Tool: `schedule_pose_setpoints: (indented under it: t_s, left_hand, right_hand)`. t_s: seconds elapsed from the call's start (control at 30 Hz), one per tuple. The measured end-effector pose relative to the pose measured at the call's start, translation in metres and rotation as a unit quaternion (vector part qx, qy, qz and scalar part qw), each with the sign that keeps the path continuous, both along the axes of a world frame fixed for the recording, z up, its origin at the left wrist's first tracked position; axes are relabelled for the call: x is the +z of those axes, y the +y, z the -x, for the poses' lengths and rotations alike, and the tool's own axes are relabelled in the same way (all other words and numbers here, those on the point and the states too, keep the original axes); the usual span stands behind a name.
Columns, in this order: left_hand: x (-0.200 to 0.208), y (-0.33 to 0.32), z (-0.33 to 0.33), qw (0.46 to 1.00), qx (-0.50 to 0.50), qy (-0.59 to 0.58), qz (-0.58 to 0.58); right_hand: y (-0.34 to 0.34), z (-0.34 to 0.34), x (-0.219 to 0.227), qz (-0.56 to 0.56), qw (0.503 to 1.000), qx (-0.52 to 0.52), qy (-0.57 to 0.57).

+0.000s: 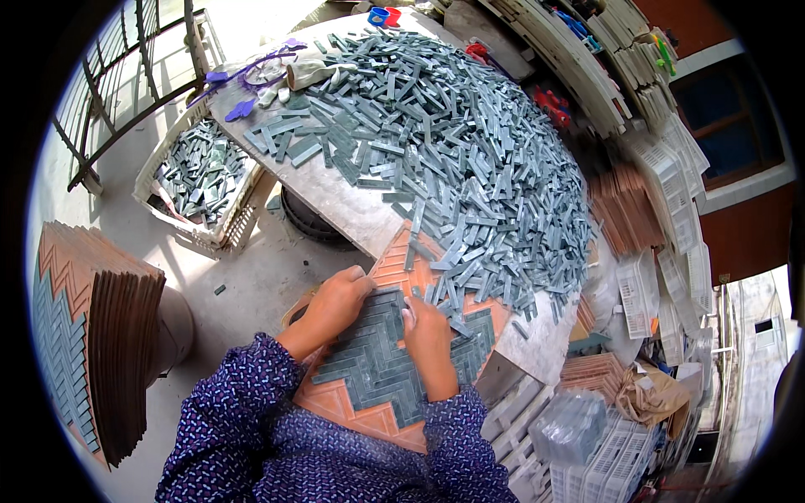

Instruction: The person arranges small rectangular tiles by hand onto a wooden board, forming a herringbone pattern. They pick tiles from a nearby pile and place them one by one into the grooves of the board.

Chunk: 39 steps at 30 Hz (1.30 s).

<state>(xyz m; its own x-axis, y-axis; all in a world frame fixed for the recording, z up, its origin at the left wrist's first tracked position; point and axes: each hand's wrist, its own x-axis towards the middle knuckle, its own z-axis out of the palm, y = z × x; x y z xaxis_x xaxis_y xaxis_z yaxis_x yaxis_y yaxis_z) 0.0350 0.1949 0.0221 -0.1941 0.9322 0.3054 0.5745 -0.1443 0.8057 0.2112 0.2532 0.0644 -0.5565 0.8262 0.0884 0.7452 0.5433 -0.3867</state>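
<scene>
An orange tray (335, 399) with zigzag grooves lies in front of me, much of it filled with grey-green stone strips (360, 366) in a herringbone pattern. My left hand (337, 300) is closed over the tray's upper left side, its fingers bunched at the edge of the laid strips. To the right, my right hand (429, 337) is closed too, with thumb and fingertips down among the strips near the pattern's upper end. What either hand pinches is hidden. Bare orange grooves show at the tray's far and near ends. Loose strips (470, 142) overlap its far right side.
The heap covers most of the pale table (335, 194). A white crate (149, 172) of strips stands on the floor at left, near a dark bucket (306, 220). Stacked orange trays (126, 335) rise at far left. White crates (641, 293) line the right. A glove (323, 74) lies at the back.
</scene>
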Motion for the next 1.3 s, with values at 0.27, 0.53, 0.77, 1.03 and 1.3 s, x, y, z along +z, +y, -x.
schedule_pose_setpoints:
  t_s: [0.27, 0.53, 0.77, 1.03, 1.3]
  left_hand:
    - [-0.003, 0.006, 0.002, 0.998, 0.015, -0.052, 0.035]
    - [0.011, -0.010, -0.003, 0.999, 0.010, 0.035, -0.037]
    - [0.008, -0.010, -0.018, 0.993, 0.057, 0.059, -0.087]
    - [0.002, -0.002, -0.009, 0.995, 0.025, 0.069, -0.065]
    - [0.011, 0.010, -0.005, 1.000, 0.008, 0.019, -0.020]
  right_hand:
    - [-0.012, -0.002, -0.002, -0.004, 0.999, -0.010, 0.039]
    - [-0.023, 0.004, -0.002, -0.055, 0.998, -0.024, 0.013]
    - [-0.037, -0.013, -0.008, -0.004, 0.991, -0.024, 0.132]
    - [-0.059, -0.051, 0.001, 0.083, 0.973, -0.067, 0.203]
    - [0.003, -0.013, 0.004, -0.075, 0.989, -0.026, 0.124]
